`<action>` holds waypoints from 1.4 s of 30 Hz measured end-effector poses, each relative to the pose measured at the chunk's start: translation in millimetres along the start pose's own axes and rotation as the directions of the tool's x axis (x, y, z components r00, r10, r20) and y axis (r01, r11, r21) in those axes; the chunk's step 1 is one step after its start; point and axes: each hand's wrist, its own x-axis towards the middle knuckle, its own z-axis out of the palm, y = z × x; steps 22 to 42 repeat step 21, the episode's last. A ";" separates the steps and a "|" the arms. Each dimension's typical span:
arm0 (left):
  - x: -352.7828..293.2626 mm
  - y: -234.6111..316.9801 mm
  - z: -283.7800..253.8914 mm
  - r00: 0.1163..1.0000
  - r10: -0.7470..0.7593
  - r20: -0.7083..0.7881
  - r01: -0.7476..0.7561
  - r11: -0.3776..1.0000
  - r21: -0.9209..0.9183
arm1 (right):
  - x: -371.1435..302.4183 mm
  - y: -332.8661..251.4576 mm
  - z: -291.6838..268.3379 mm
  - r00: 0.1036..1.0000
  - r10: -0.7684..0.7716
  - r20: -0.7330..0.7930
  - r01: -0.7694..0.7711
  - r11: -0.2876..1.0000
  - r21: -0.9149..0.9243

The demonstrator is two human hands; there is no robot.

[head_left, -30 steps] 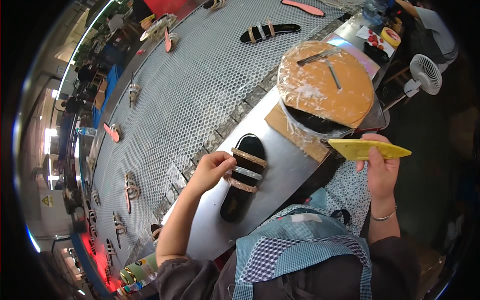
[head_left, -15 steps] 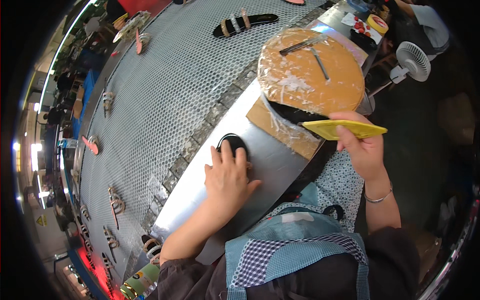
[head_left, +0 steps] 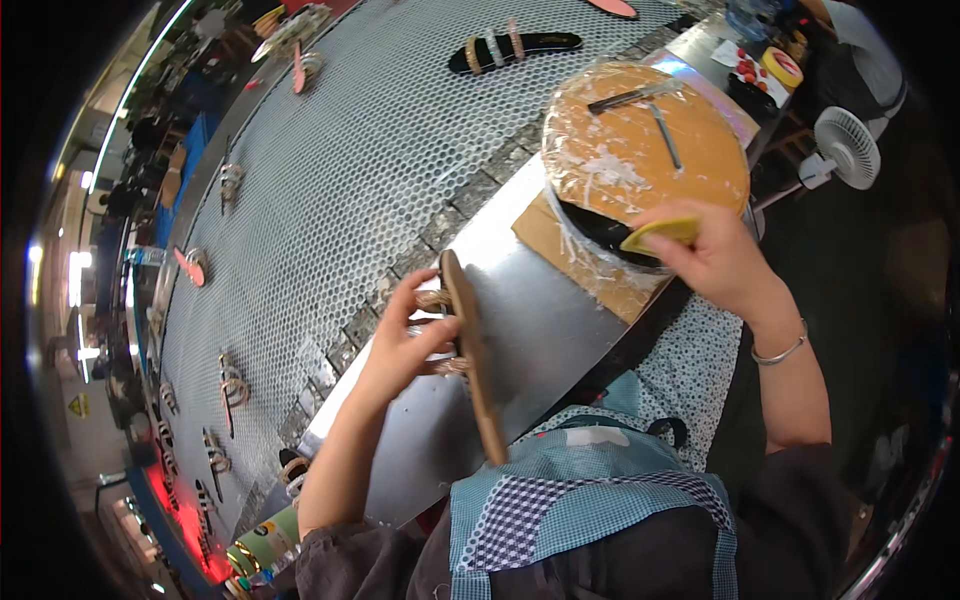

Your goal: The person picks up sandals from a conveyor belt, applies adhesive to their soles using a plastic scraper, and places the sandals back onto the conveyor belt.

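Observation:
My left hand (head_left: 392,352) grips a sandal (head_left: 474,365) by its glittery straps, fingers hooked through them. The sandal stands tipped on its side over the metal ledge, its brown underside facing right. My right hand (head_left: 718,262) pinches a flat yellow scraper (head_left: 662,235), partly covered by the fingers. The scraper's tip is at the dark opening along the near edge of a round bucket (head_left: 575,245). An orange-brown cover (head_left: 670,190), wrapped in clear film and smeared with white residue, lies over most of that bucket. Whether the tip touches anything inside cannot be seen.
A mesh conveyor belt (head_left: 330,170) runs along the left, carrying a black sandal (head_left: 515,52) and several others. Cardboard (head_left: 575,265) lies beneath the bucket. A white fan (head_left: 846,142) stands at right, near another person's sleeve (head_left: 862,55). A yellow tape roll (head_left: 782,68) sits far right.
My left hand has lifted a sandal from the metal ledge and turned it on its side. My right hand has moved the scraper down to the bucket's opening and tilted it.

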 end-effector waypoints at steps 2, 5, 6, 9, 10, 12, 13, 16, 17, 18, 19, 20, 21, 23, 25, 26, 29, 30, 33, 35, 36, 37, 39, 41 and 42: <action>-4.4 -18.4 15.9 0.997 0.082 0.012 -0.081 0.996 -0.037 | -1.9 1.2 -5.3 0.996 0.088 0.023 -0.089 0.994 0.071; -13.5 -13.4 25.3 0.998 0.054 0.046 -0.053 0.998 -0.019 | -1.1 -4.4 -9.7 0.985 0.130 -0.116 -0.109 0.979 0.171; -11.5 -12.1 24.7 0.998 0.047 0.047 -0.048 0.998 0.027 | -1.7 -1.9 -9.2 0.986 0.127 -0.107 -0.108 0.980 0.168; -2.0 -13.5 18.7 0.998 0.007 0.064 0.000 0.995 -0.101 | -2.9 5.4 -8.9 0.981 0.104 -0.163 -0.081 0.987 0.138; -0.5 -14.8 18.0 0.998 0.007 0.062 -0.001 0.994 -0.105 | -4.7 6.5 -8.9 0.967 0.191 -0.169 -0.152 0.964 0.220; 2.1 -16.3 17.4 0.996 0.001 0.089 -0.009 0.996 0.087 | -5.9 9.6 -8.0 0.947 0.277 -0.166 -0.219 0.929 0.298; 3.2 -13.5 17.6 0.996 0.001 0.090 -0.008 0.996 0.084 | -6.9 11.7 -7.7 0.943 0.266 -0.198 -0.192 0.925 0.328; 8.0 -3.8 18.3 0.993 -0.031 0.117 0.014 0.989 0.149 | -8.2 17.6 -9.9 0.937 0.261 -0.232 -0.166 0.918 0.361; 9.8 -2.8 18.7 0.991 -0.045 0.126 0.027 0.990 0.139 | -8.6 19.4 -11.5 0.935 0.265 -0.234 -0.167 0.915 0.368; 11.8 -1.8 18.8 0.989 -0.058 0.135 0.040 0.991 0.130 | -9.1 21.1 -13.1 0.935 0.266 -0.235 -0.168 0.916 0.364; 14.8 -0.6 17.3 0.983 -0.086 0.164 0.064 0.988 0.140 | -9.3 23.4 -14.3 0.935 0.271 -0.230 -0.170 0.910 0.379; 17.4 0.4 16.4 0.982 -0.086 0.168 0.062 0.988 0.140 | -9.5 25.8 -15.5 0.934 0.276 -0.226 -0.172 0.903 0.394; 20.0 1.3 15.9 0.975 -0.116 0.191 0.089 0.985 0.145 | -9.8 27.0 -17.5 0.933 0.278 -0.229 -0.173 0.904 0.392; 20.0 1.3 15.9 0.975 -0.116 0.191 0.089 0.985 0.145 | -9.8 27.0 -17.5 0.933 0.278 -0.229 -0.173 0.904 0.392; 20.0 1.3 15.9 0.975 -0.116 0.191 0.089 0.985 0.145 | -9.8 27.0 -17.5 0.933 0.278 -0.229 -0.173 0.904 0.392; 20.0 1.3 15.9 0.975 -0.116 0.191 0.089 0.985 0.145 | -9.8 27.0 -17.5 0.933 0.278 -0.229 -0.173 0.904 0.392; 20.0 1.3 15.9 0.975 -0.116 0.191 0.089 0.985 0.145 | -9.8 27.0 -17.5 0.933 0.278 -0.229 -0.173 0.904 0.392; 20.0 1.3 15.9 0.975 -0.116 0.191 0.089 0.985 0.145 | -9.8 27.0 -17.5 0.933 0.278 -0.229 -0.173 0.904 0.392; 20.0 1.3 15.9 0.975 -0.116 0.191 0.089 0.985 0.145 | -9.8 27.0 -17.5 0.933 0.278 -0.229 -0.173 0.904 0.392; 20.0 1.3 15.9 0.975 -0.116 0.191 0.089 0.985 0.145 | -9.8 27.0 -17.5 0.933 0.278 -0.229 -0.173 0.904 0.392; 20.0 1.3 15.9 0.975 -0.116 0.191 0.089 0.985 0.145 | -9.8 27.0 -17.5 0.933 0.278 -0.229 -0.173 0.904 0.392; 20.0 1.3 15.9 0.975 -0.116 0.191 0.089 0.985 0.145 | -9.8 27.0 -17.5 0.933 0.278 -0.229 -0.173 0.904 0.392; 20.0 1.3 15.9 0.975 -0.116 0.191 0.089 0.985 0.145 | -9.8 27.0 -17.5 0.933 0.278 -0.229 -0.173 0.904 0.392; 20.0 1.3 15.9 0.975 -0.116 0.191 0.089 0.985 0.145 | -9.8 27.0 -17.5 0.933 0.278 -0.229 -0.173 0.904 0.392; 20.0 1.3 15.9 0.975 -0.116 0.191 0.089 0.985 0.145 | -9.8 27.0 -17.5 0.933 0.278 -0.229 -0.173 0.904 0.392</action>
